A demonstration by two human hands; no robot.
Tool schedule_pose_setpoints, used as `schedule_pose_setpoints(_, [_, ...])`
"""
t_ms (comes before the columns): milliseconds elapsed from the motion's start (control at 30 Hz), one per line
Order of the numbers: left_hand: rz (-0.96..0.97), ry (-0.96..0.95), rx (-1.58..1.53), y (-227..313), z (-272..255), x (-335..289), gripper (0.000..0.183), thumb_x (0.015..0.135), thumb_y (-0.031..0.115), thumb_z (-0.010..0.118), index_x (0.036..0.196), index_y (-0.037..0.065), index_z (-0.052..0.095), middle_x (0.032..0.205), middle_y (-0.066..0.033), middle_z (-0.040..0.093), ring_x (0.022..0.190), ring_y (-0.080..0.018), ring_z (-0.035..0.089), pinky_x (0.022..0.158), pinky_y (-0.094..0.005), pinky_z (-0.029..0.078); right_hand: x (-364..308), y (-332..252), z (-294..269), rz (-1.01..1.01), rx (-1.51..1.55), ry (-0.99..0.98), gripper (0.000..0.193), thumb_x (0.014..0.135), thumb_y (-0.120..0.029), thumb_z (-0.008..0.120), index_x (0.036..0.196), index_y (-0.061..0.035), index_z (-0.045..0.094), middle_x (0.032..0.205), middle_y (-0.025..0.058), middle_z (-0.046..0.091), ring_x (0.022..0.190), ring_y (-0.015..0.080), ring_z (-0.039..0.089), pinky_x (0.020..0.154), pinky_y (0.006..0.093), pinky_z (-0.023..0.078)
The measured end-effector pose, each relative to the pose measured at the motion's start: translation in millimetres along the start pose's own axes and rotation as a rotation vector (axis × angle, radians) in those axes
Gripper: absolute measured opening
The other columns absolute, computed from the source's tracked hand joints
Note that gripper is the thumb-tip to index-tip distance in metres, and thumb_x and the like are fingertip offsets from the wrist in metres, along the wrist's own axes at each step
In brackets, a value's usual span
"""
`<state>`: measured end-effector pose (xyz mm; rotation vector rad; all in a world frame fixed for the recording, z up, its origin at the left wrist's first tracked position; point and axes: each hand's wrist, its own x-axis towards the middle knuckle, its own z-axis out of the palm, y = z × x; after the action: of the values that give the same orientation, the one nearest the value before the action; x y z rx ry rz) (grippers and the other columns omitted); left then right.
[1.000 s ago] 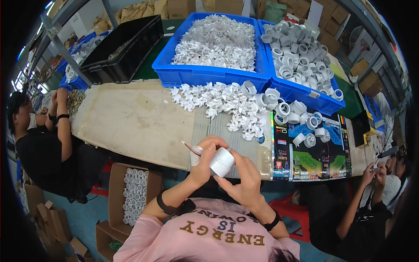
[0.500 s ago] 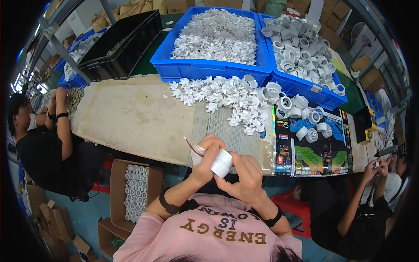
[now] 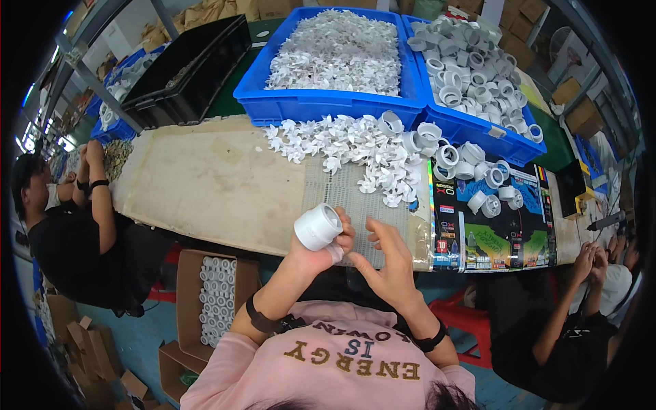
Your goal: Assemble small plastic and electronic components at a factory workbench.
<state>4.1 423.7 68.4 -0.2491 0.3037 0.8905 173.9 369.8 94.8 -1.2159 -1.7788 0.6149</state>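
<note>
My left hand is closed around a white cylindrical plastic housing just past the table's front edge. The housing is tilted, and its open, ringed end points up and to the right. To its right, my right hand is apart from it with fingers spread and nothing in them. Beyond my hands, small white bladed fan wheels lie heaped on the table. White plastic rings and a few capped housings lie to the right of that heap.
Behind the heap stands a blue bin of fan wheels, beside another blue bin of white rings. A black crate stands at the back left. Below the table, a cardboard box holds rows of white parts. Co-workers sit at both sides.
The housing has turned so that its open end now shows, and it has moved up and left. My right hand has let go of it and opened. The red-and-white wires no longer show.
</note>
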Motion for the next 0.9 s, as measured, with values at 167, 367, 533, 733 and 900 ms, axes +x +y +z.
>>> schedule_pose_setpoints(167, [0.403,-0.056,0.218,68.9,-42.4,-0.1,0.025,0.087,0.033,0.053,0.08,0.01,0.06,0.074,-0.0066,0.059,0.067,-0.0215,0.055,0.059,-0.0364,0.045,-13.2,34.5,-32.6,0.071,-0.135,0.063,0.05,0.075,-0.011,0.07,0.119,0.0031,0.05,0.109,0.019,0.055,0.093,0.0312,0.056,0.08,0.0382,0.047])
schedule_pose_setpoints(367, [1.429,1.188,2.028,224.4,-38.8,-87.8,0.032,0.083,0.036,0.06,0.074,0.005,0.058,0.062,-0.0075,0.055,0.059,-0.0197,0.053,0.056,-0.0364,0.042,-18.5,158.3,-181.1,0.075,-0.792,0.529,0.045,0.077,-0.014,0.068,0.115,0.0035,0.052,0.113,0.0218,0.053,0.104,0.0382,0.049,0.092,0.0443,0.038])
schedule_pose_setpoints(533, [1.214,1.777,2.307,317.3,-46.6,-116.7,0.036,0.082,0.041,0.058,0.088,0.006,0.063,0.076,-0.0174,0.065,0.073,-0.0346,0.063,0.066,-0.0431,0.048,9.5,258.8,-256.8,0.419,-0.729,0.619,0.052,0.079,-0.041,0.066,0.118,-0.006,0.059,0.126,0.0229,0.05,0.115,0.0401,0.046,0.098,0.0447,0.035])
schedule_pose_setpoints(733, [1.55,1.595,2.202,292.0,-19.0,-120.5,0.044,0.087,0.041,0.055,0.11,0.003,0.059,0.102,-0.0224,0.063,0.094,-0.0364,0.061,0.08,-0.0426,0.048,29.2,247.2,-229.8,0.622,-0.567,0.441,0.048,0.076,-0.053,0.065,0.106,-0.0148,0.068,0.123,0.0228,0.053,0.116,0.0416,0.046,0.097,0.048,0.035])
schedule_pose_setpoints(900, [1.246,0.684,2.047,148.5,-12.0,-76.7,0.034,0.085,0.02,0.062,0.113,0.0,0.057,0.105,-0.0157,0.064,0.099,-0.0232,0.061,0.085,-0.0336,0.047,26.0,198.2,-144.9,0.577,-0.718,0.523,0.052,0.082,-0.054,0.057,0.111,-0.0105,0.063,0.133,0.0243,0.043,0.123,0.042,0.036,0.097,0.0542,0.031])
